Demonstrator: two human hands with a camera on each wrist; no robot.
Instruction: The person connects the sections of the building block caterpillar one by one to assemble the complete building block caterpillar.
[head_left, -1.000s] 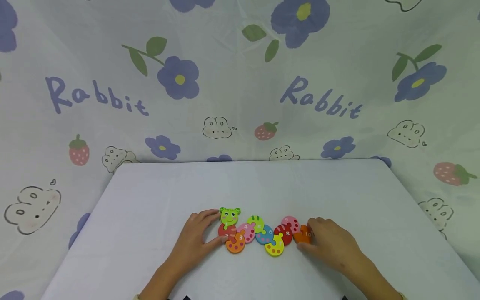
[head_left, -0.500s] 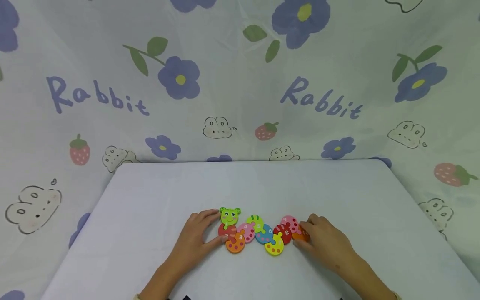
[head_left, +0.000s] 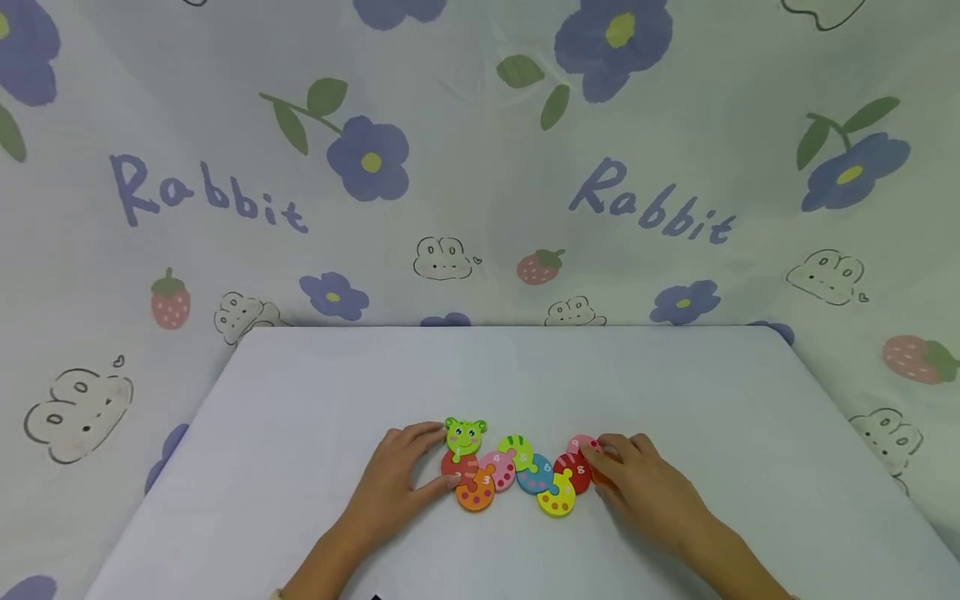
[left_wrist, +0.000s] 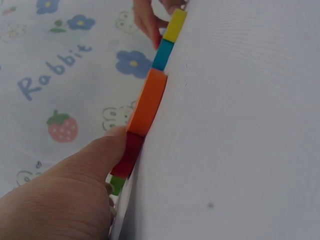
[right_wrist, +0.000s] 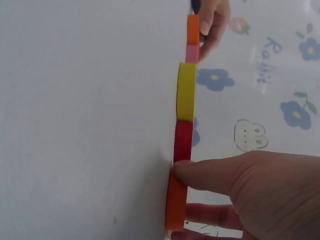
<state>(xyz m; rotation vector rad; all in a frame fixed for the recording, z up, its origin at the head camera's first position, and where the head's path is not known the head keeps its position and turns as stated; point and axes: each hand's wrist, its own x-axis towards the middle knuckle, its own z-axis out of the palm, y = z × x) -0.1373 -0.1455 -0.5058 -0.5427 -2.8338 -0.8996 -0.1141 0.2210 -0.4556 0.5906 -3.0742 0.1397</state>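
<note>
A caterpillar puzzle (head_left: 535, 475) made of numbered round pieces lies in a zigzag on the white table in the head view. At its left end, my left hand (head_left: 393, 483) holds the green smiling head piece (head_left: 464, 437) and the red piece (left_wrist: 129, 154) below it between fingers and thumb. My right hand (head_left: 651, 492) grips the orange end piece (right_wrist: 177, 197), whose top is mostly covered by the fingers. Beside that piece are the pink piece 9 (head_left: 581, 447), partly hidden by fingertips, and the dark red piece 8 (head_left: 572, 475). The yellow piece (head_left: 557, 497) sits lowest in the row.
The white tabletop (head_left: 420, 371) stretches around the puzzle on all sides. Behind it hangs a pale cloth (head_left: 480, 167) printed with flowers, strawberries and rabbits.
My right hand has moved a little left with the orange end piece, against the pink and dark red pieces. Its fingers now cover more of them. My left hand keeps its place on the puzzle.
</note>
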